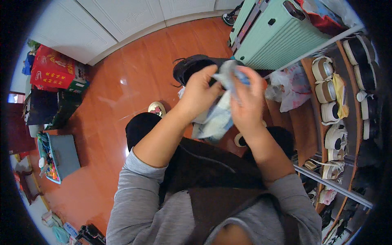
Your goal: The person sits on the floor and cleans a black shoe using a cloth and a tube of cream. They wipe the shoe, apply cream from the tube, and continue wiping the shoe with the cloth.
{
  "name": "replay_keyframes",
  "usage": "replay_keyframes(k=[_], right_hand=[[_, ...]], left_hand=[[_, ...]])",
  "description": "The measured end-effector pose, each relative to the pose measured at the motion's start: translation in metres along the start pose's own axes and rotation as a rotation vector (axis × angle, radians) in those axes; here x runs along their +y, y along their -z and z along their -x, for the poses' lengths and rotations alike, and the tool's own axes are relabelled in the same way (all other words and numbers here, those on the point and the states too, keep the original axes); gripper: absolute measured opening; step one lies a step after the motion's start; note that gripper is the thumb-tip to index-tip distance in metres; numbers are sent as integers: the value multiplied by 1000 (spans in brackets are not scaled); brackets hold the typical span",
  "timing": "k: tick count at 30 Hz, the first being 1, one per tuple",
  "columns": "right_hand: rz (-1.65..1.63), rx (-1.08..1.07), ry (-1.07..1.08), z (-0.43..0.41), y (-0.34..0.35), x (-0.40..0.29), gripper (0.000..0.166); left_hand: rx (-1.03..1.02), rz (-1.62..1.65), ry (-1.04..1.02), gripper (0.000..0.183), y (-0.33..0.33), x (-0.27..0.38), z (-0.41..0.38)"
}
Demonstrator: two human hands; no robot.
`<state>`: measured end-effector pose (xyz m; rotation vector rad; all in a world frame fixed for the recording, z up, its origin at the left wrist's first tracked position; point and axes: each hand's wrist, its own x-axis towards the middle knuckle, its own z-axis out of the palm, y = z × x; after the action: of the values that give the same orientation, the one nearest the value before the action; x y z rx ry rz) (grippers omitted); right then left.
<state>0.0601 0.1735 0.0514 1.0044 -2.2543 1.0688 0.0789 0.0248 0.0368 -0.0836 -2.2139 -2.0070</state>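
A pale white, grey and blue cloth (216, 122) hangs bunched in front of me above my lap, blurred by motion. My right hand (246, 101) grips its upper part, with a grey fold sticking up between the fingers. At the cloth's left side, my left hand (200, 92) pinches its edge with thumb and fingertips. Just beyond my hands is a black item (188, 70) with a dark opening and loose strings; my hands hide much of it, so its kind is unclear.
On my right stands a shoe rack (324, 134) with several pairs of shoes and a plastic bag (294, 88). A mint-green suitcase (284, 36) stands ahead right. White cabinets (131, 18) line the far side. Leftward are a red box (52, 69) and a grey-blue bin (64, 156).
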Motion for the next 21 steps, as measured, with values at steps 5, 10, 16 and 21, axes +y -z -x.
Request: replay_keyframes(k=[5, 10, 16, 21], right_hand=[[251, -128, -74, -4, -15, 1, 40], [199, -327, -349, -8, -8, 30, 21], [-226, -627, -875, 8, 7, 92, 18], [-758, -458, -1140, 26, -7, 86, 41]], left_hand=[[-107, 203, 82, 22, -15, -20, 5], [-170, -223, -45, 21, -22, -22, 7], [-336, -650, -485, 15, -20, -25, 12], [-507, -1033, -624, 7, -20, -23, 23]])
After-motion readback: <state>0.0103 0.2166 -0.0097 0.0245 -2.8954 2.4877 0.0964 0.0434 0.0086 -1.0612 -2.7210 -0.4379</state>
